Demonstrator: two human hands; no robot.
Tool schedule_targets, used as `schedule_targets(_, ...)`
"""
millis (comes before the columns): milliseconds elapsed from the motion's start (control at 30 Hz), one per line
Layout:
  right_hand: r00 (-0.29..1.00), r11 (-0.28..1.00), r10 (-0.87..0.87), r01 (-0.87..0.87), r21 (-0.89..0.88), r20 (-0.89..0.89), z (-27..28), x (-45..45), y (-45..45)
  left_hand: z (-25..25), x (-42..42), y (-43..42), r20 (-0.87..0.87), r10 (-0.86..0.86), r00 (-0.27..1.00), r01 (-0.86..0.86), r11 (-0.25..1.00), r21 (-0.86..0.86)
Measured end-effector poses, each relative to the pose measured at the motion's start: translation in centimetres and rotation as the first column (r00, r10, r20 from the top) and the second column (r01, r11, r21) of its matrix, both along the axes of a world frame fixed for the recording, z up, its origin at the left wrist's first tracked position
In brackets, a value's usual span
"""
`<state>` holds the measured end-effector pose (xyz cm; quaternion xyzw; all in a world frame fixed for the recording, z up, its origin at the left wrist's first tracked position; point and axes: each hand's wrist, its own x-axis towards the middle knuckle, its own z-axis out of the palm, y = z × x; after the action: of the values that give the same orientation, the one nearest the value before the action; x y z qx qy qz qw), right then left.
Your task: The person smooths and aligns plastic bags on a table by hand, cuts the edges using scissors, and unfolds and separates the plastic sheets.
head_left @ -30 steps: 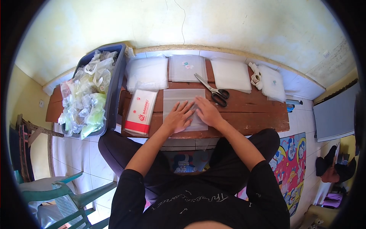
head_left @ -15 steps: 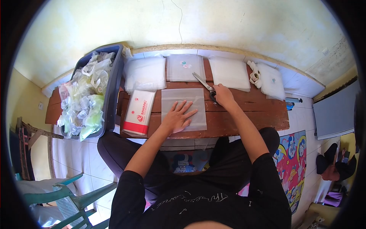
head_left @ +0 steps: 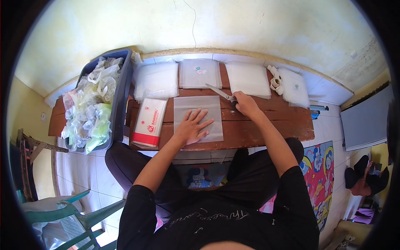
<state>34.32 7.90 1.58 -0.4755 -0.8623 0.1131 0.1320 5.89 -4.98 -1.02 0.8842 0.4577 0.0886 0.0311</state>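
Flat on a clear plastic bag (head_left: pixel 208 107) lies my left hand (head_left: pixel 192 128), its fingers spread. The bag rests on the brown wooden table (head_left: pixel 266 129) near the front edge. My right hand (head_left: pixel 246 103) is closed around the black handles of a pair of scissors (head_left: pixel 222 92), whose blades point up and to the left. To the left of the bag is a white and red packet (head_left: pixel 149 123) marked BAWANG. Behind the scissors are a stack of clear bags (head_left: pixel 200 77) with a small coloured print and another plain stack (head_left: pixel 248 81).
A dark blue bin (head_left: pixel 125 71) full of crumpled plastic bags (head_left: pixel 93 100) stands at the left. More bag stacks lie at back left (head_left: pixel 156 81) and far right (head_left: pixel 295 89), beside white rolls (head_left: pixel 275 79). A green plastic chair (head_left: pixel 79 214) is at lower left.
The scissors in my right hand have tilted flatter, their tip moving slightly left and down. My left hand stays spread on the bag. The whole view has shifted a little.
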Motion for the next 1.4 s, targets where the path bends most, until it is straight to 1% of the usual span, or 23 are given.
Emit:
schedule_targets(133,1.000,1.000,-0.007,0.007,-0.014,-0.014,0.0,1.4,-0.4,0.0,0.1,0.1,0.011,0.007,1.000,-0.007,1.000,-0.006)
schedule_targets(200,0.999,1.000,-0.009,0.008,-0.003,-0.034,0.2,1.9,-0.5,0.4,0.1,0.3,0.008,0.006,1.000,-0.006,0.999,-0.052)
schedule_targets(300,0.998,1.000,-0.021,0.020,-0.001,-0.064,0.7,2.1,-1.1,1.2,0.2,0.5,0.036,0.005,0.999,-0.003,0.997,-0.071)
schedule_targets(433,0.998,1.000,-0.017,0.017,-0.002,-0.065,0.6,2.8,-1.1,1.0,0.3,0.4,0.056,-0.010,0.998,0.013,0.998,-0.060)
schedule_targets(500,0.997,1.000,-0.020,0.020,0.005,-0.069,0.5,3.3,-1.1,0.9,0.4,0.5,0.037,-0.056,0.998,0.056,0.998,-0.003)
schedule_targets(633,0.997,0.999,-0.034,0.035,0.007,-0.070,0.9,3.7,-1.1,1.4,1.1,0.6,0.067,-0.046,0.997,0.045,0.999,0.013)
schedule_targets(700,0.998,0.999,-0.028,0.029,0.014,-0.064,0.9,3.9,-0.9,1.3,1.4,0.9,0.064,-0.106,0.992,0.105,0.994,0.026)
schedule_targets(800,0.999,1.000,-0.010,0.010,0.022,-0.039,0.7,4.2,-0.6,0.7,1.9,1.7,0.030,-0.127,0.991,0.127,0.992,0.009)
schedule_targets(933,1.000,1.000,0.004,-0.003,0.025,-0.005,0.9,4.4,-0.9,0.6,3.5,2.5,0.058,-0.101,0.993,0.102,0.995,-0.014)
schedule_targets(1000,1.000,1.000,0.007,-0.007,0.022,-0.010,1.0,4.5,-1.0,0.3,4.0,2.9,0.100,-0.052,0.994,0.056,0.998,-0.039)
schedule_targets(1267,0.999,0.999,0.024,-0.023,0.026,-0.048,1.0,4.7,-1.4,0.1,3.7,4.4,0.065,-0.128,0.990,0.131,0.990,-0.043)
schedule_targets(1400,0.999,0.999,0.027,-0.028,-0.029,-0.042,1.4,4.7,-1.5,-0.3,3.4,4.6,0.036,-0.127,0.991,0.129,0.990,-0.061)
